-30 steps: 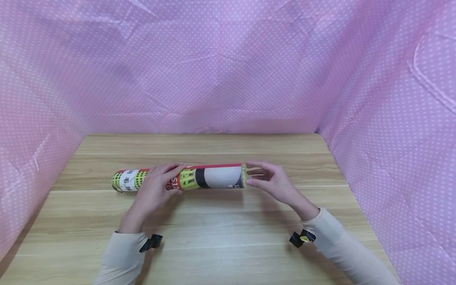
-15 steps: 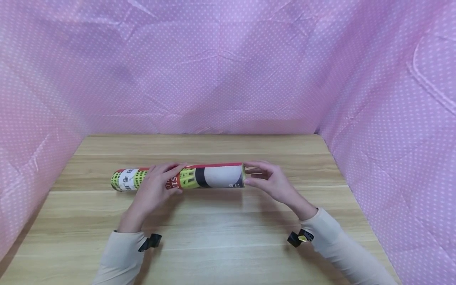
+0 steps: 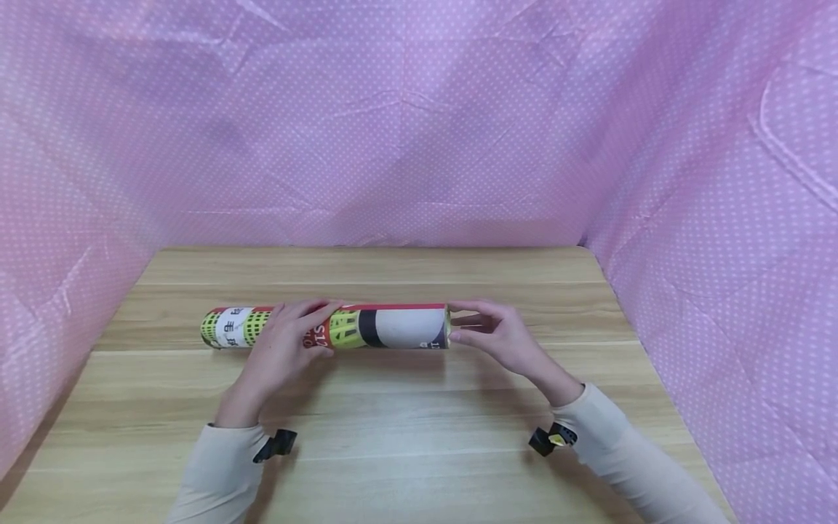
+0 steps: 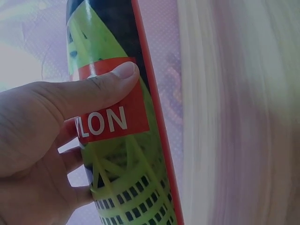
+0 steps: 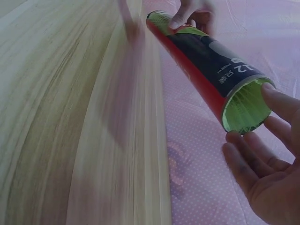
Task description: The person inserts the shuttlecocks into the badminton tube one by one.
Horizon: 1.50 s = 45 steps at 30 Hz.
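Note:
A long printed shuttlecock tube [image 3: 406,327] lies sideways above the wooden table, its shadow below it. My left hand [image 3: 288,346] grips it left of the middle. In the left wrist view the thumb [image 4: 112,82] presses across the red label, with fingers wrapped behind. At the tube's right end is my right hand [image 3: 500,335], its fingers spread and gently bent. In the right wrist view this end is uncapped, and a yellow-green shuttlecock skirt [image 5: 246,108] shows inside. The right thumb and fingertips [image 5: 232,136] are right at the rim, on opposite sides.
The wooden table [image 3: 393,437] extends in front of and behind the tube. Pink dotted cloth [image 3: 393,145] hangs at the back and both sides. A small black wrist camera [image 3: 275,445] sits on the left wrist, another [image 3: 553,439] on the right.
The tube has shifted slightly left and its left end has risen a little, making it more level. The yellow-green edge at its right end shows less. Right fingertips now stand closer around the rim.

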Each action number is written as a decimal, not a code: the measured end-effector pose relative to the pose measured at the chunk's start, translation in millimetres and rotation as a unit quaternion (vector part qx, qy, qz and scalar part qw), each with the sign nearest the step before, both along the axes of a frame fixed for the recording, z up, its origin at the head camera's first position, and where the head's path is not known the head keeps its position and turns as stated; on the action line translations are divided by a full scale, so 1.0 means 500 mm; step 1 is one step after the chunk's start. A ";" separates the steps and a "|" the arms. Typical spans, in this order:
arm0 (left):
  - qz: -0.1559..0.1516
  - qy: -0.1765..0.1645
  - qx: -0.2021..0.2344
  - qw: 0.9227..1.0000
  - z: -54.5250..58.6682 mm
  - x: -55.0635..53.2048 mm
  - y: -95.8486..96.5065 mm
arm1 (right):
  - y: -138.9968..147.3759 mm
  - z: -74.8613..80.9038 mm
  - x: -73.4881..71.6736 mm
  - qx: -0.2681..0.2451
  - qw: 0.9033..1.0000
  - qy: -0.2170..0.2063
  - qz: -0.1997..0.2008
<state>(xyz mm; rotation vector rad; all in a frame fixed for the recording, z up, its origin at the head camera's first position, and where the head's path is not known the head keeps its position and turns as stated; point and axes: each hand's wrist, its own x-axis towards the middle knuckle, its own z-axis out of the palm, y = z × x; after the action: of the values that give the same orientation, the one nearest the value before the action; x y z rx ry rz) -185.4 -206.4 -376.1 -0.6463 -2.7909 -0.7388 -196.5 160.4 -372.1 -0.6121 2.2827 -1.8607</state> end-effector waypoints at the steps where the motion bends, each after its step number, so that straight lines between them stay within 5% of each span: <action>1: -0.002 0.003 0.001 1.000 0.001 -0.001 0.001 | 0.001 0.000 0.000 -0.002 1.000 0.002 -0.003; 15: -0.010 0.025 -0.012 1.000 0.000 -0.015 0.010 | 0.003 -0.013 -0.004 -0.008 1.000 0.011 -0.010; 29: 0.002 -0.035 -0.043 0.998 0.000 -0.039 0.003 | 0.033 -0.049 -0.040 -0.008 1.000 0.007 0.004; 45: 0.033 -0.065 -0.068 0.995 -0.038 -0.101 -0.020 | 0.091 -0.066 -0.043 0.087 0.995 0.031 -0.046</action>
<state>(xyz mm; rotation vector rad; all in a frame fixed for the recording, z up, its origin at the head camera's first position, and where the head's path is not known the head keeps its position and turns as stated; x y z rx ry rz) -235.6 -216.3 -394.8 -0.5443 -2.9876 -0.6021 -218.0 206.1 -405.2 -0.5563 2.5186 -1.6786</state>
